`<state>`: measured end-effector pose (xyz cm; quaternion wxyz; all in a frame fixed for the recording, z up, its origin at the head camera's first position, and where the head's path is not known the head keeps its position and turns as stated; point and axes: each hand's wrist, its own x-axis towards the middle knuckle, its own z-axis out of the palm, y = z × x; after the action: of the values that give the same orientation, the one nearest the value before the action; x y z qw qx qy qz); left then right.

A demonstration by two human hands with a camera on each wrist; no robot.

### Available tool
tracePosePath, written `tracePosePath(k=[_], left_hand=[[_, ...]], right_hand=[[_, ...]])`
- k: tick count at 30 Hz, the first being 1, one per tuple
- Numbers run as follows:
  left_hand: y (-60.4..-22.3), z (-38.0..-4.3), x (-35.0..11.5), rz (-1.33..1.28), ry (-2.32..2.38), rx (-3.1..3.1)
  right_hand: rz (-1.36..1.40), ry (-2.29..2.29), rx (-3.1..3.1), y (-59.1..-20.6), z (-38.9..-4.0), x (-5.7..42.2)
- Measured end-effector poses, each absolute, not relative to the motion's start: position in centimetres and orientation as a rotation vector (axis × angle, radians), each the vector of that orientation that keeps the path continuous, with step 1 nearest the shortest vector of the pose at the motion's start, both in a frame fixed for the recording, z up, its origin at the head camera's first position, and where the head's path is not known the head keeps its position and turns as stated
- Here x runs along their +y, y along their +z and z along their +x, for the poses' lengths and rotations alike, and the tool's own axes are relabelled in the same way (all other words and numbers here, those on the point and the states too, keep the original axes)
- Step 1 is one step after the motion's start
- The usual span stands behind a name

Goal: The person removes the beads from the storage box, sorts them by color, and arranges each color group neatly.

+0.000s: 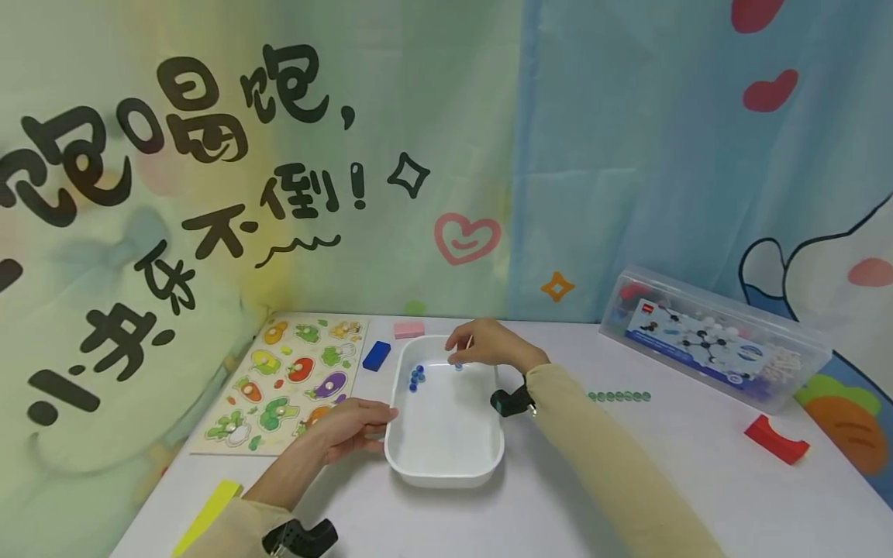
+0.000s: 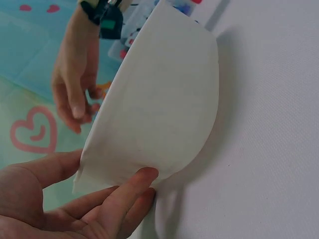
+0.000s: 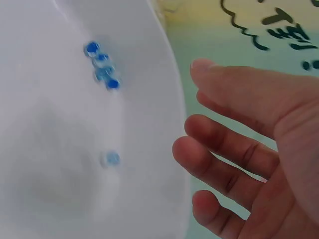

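Note:
A white plastic tray stands on the table in front of me. At its left side my left hand grips it, thumb at the rim and fingertips on the outer wall in the left wrist view. My right hand hovers at the tray's far right corner; in the right wrist view its fingers are spread loosely with nothing between them. Several blue glass beads lie clustered inside at the far left. A lone pale blue bead sits apart, below the right hand in the head view.
Green glass beads form a row right of the tray. A clear lidded box and a red block are farther right. Leftward lie a vegetable puzzle board, blue block, pink block and yellow piece.

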<state>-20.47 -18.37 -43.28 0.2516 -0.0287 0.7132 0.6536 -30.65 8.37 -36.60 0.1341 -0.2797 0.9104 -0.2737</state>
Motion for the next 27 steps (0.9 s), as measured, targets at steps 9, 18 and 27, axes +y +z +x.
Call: tracePosePath(k=[9, 18, 27], left_hand=[[-43.2, -20.6, -18.4, -0.082, 1.784, 1.908], [-43.3, -20.6, -18.4, -0.073, 1.799, 1.880], [-43.3, -20.7, -18.4, -0.080, 1.806, 1.882]], right_hand=[[-0.718, -0.730, 2.604, -39.9, -31.6, 3.5], [-0.564, -0.722, 2.649, -42.6, -32.3, 1.9], [-0.529, -0.678, 2.710, -42.8, -32.1, 1.4]])
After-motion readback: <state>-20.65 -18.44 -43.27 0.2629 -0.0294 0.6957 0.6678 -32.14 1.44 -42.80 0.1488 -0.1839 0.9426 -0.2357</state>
